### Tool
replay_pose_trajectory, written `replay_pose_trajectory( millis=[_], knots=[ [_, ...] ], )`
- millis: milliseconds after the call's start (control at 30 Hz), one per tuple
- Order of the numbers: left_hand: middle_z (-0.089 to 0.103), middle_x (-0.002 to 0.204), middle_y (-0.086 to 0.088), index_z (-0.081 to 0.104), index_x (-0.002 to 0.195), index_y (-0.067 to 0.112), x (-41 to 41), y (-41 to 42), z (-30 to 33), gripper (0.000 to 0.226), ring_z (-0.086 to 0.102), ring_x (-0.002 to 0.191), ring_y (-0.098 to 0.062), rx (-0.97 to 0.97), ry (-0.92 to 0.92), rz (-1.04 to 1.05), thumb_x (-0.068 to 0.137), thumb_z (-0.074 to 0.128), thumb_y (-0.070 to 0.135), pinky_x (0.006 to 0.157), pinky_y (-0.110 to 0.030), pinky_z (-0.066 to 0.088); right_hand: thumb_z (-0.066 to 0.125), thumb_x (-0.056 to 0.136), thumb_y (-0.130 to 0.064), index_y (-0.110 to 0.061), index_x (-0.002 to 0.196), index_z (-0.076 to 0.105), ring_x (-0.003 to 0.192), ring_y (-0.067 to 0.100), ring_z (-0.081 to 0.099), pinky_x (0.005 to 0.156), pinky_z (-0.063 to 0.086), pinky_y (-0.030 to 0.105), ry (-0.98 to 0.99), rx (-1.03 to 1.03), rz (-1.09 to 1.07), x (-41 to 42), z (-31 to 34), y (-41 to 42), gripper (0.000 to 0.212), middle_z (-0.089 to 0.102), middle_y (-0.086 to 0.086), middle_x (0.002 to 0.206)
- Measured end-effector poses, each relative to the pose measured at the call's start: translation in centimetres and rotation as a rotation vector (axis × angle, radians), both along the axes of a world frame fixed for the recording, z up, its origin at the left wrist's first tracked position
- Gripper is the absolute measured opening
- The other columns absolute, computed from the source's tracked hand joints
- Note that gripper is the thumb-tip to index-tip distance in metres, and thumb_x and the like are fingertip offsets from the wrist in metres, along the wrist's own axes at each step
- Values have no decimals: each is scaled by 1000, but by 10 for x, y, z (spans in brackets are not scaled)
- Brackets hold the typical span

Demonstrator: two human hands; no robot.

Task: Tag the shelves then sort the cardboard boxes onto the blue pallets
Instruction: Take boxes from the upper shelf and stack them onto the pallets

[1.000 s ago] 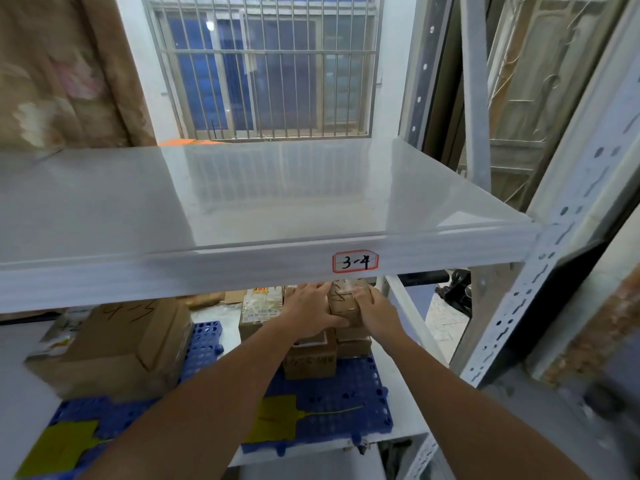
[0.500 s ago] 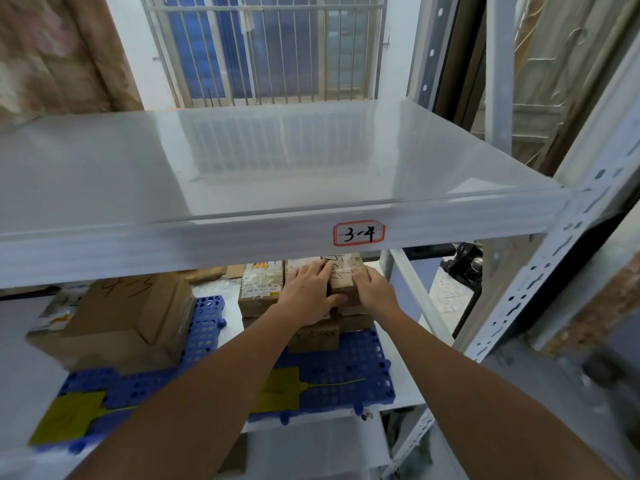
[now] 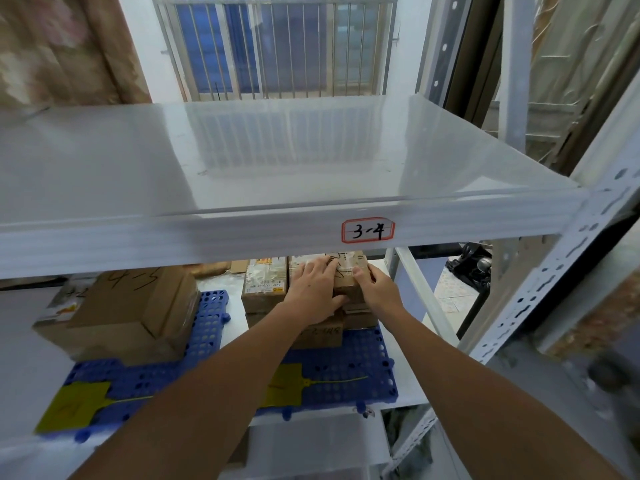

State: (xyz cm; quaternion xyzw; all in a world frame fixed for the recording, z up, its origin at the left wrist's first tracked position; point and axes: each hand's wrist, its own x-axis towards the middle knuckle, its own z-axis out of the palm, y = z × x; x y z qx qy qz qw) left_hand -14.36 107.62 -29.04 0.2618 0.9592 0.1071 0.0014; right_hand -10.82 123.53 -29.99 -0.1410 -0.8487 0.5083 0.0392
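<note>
Reached deeper under the shelf point(image 3: 242, 233) tagged 3-4 point(image 3: 367, 230); both hands now farther in. Left grip point(image 3: 317, 289) and right grip point(image 3: 375, 289) grasping small cardboard box point(image 3: 346, 282) above blue pallet point(image 3: 349, 362).

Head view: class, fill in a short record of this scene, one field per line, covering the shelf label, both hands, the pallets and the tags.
shelf label: red-bordered sticker reading 3-4, on upper shelf edge
left hand: on small cardboard box
right hand: gripping same box
pallets: blue pallets on lower shelf
large cardboard box: on left pallet
tags: yellow tags on pallets
</note>
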Motion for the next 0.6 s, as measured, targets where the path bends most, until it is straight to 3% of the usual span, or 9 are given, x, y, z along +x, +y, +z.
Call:
replay_pose_trajectory(
  millis=[167,233,333,400,500,600],
  knots=[
    [21,167,-7,20,160,18,6,0,8,84,15,154,-29,10,20,-19,96,56,59,127,-49,10,42,108,-44,-20,146,50,109,17,56,70,40,13,3,3,8,9,6,1,46,60,-3,121],
    [22,167,-7,22,160,18,8,-2,13,83,15,155,-28,20,34,-21,96,53,61,127,-48,10,42,108,-44,-18,147,49,111,17,55,83,43,20,13,10,3,12,10,3,48,61,-1,127],
    [24,167,-6,26,160,17,13,-11,23,80,16,155,-26,49,46,-12,98,49,61,127,-47,11,42,108,-45,-16,153,42,133,27,52,99,40,30,7,50,-12,17,19,3,54,54,7,148],
    [24,168,-6,26,159,16,17,-20,31,78,16,156,-25,42,53,-6,99,45,62,128,-46,11,42,108,-43,-14,154,40,136,28,50,102,42,33,16,126,7,21,27,3,55,52,10,151],
    [24,168,-5,27,160,17,22,-38,43,76,18,155,-24,26,34,36,100,41,63,127,-45,14,44,109,-33,-7,147,47,135,30,49,98,38,28,97,313,106,29,41,1,47,54,14,148],
    [26,167,-2,28,159,21,27,-62,54,76,24,154,-25,21,33,93,99,42,65,124,-45,21,43,107,-43,-16,155,37,151,31,30,120,26,41,96,550,247,32,53,0,56,38,9,161]
  ],
)
